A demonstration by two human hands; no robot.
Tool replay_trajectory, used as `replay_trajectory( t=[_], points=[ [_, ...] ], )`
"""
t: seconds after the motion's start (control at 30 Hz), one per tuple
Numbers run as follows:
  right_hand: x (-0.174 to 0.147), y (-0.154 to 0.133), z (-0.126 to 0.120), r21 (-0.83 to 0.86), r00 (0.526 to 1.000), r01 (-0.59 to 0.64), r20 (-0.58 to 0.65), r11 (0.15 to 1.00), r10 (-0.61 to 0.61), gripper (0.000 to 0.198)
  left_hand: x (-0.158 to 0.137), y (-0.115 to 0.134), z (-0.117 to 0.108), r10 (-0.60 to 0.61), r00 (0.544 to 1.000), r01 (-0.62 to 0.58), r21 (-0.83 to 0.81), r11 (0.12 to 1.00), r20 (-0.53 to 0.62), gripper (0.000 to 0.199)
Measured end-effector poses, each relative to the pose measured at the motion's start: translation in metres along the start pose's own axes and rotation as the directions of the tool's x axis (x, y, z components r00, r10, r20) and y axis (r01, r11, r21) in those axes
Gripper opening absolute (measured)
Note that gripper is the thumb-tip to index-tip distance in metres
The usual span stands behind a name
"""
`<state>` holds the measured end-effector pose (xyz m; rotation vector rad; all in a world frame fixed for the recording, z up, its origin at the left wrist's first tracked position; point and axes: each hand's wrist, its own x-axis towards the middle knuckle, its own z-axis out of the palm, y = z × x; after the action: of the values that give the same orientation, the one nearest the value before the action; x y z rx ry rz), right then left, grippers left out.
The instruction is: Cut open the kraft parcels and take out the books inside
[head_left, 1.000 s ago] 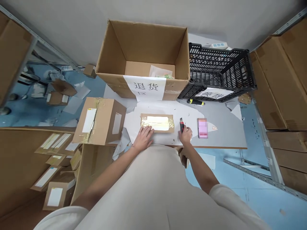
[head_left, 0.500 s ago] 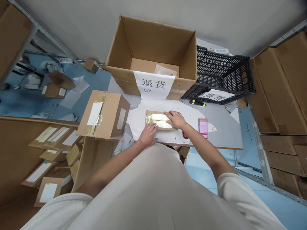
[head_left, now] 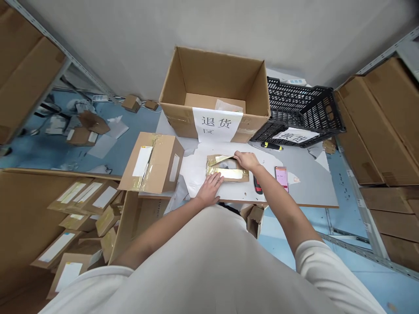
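A small cardboard box (head_left: 231, 174) with shiny tape and a split white label lies on the white paper in front of me. Its far top flap is raised, and through the gap something pale shows inside, too covered to name. My right hand (head_left: 248, 161) pinches the edge of that flap near the right end. My left hand (head_left: 208, 190) rests its outstretched fingers on the near left edge of the box. Beside my right forearm lies a red-and-black tool (head_left: 257, 185), partly hidden. A phone (head_left: 281, 176) with a pink screen is further right.
At the back stand a large open carton (head_left: 179, 119) with a paper sign and a black plastic crate (head_left: 322, 114). A taped carton (head_left: 168, 163) sits at the table's left. A yellow-and-black tool (head_left: 271, 146) lies before the crate. Labelled parcels (head_left: 54, 247) fill a big box at lower left.
The box's far flap has lifted and a gap has opened along the label. My right hand has gone from lying flat on top to gripping the flap. The view has tilted slightly.
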<state>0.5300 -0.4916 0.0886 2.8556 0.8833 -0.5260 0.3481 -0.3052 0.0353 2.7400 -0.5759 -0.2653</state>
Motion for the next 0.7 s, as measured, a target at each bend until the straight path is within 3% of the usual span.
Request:
replay_trajectory(
  t=[0.17,0.27,0.33,0.4,0.53,0.6,0.7],
  points=[
    [0.016,0.017,0.001,0.089,0.991,-0.131,-0.024,0.987,0.133,0.046,-0.007,-0.002,0.003,0.051,0.998,-0.052,0.022,0.998,0.041,0.088],
    [0.011,0.015,0.014,0.036,0.980,-0.102,-0.168,0.994,0.107,0.033,-0.007,-0.006,-0.002,0.069,0.997,-0.069,0.006,0.998,0.031,0.080],
    [-0.005,0.007,0.027,0.016,0.952,-0.065,-0.299,0.998,0.067,0.032,-0.003,-0.012,-0.011,0.057,0.998,-0.057,-0.022,0.998,0.001,0.070],
    [-0.029,-0.003,0.039,0.038,0.938,0.011,-0.347,0.999,0.003,0.034,0.005,-0.025,-0.023,0.030,0.999,-0.032,-0.039,0.999,-0.038,0.068],
    [-0.076,-0.020,0.054,0.088,0.957,0.171,-0.252,0.981,-0.144,0.042,0.027,-0.066,-0.043,0.032,0.998,-0.034,-0.043,0.999,-0.055,0.093],
    [-0.088,-0.027,0.058,0.102,0.971,0.110,-0.223,0.989,-0.085,0.043,0.036,-0.084,-0.044,0.084,0.996,-0.084,-0.073,0.994,-0.010,0.095],
    [-0.102,-0.040,0.069,0.075,0.981,0.021,-0.193,0.997,-0.006,0.028,0.044,-0.097,-0.039,0.089,0.996,-0.087,-0.103,0.991,0.011,0.087]
  ],
)
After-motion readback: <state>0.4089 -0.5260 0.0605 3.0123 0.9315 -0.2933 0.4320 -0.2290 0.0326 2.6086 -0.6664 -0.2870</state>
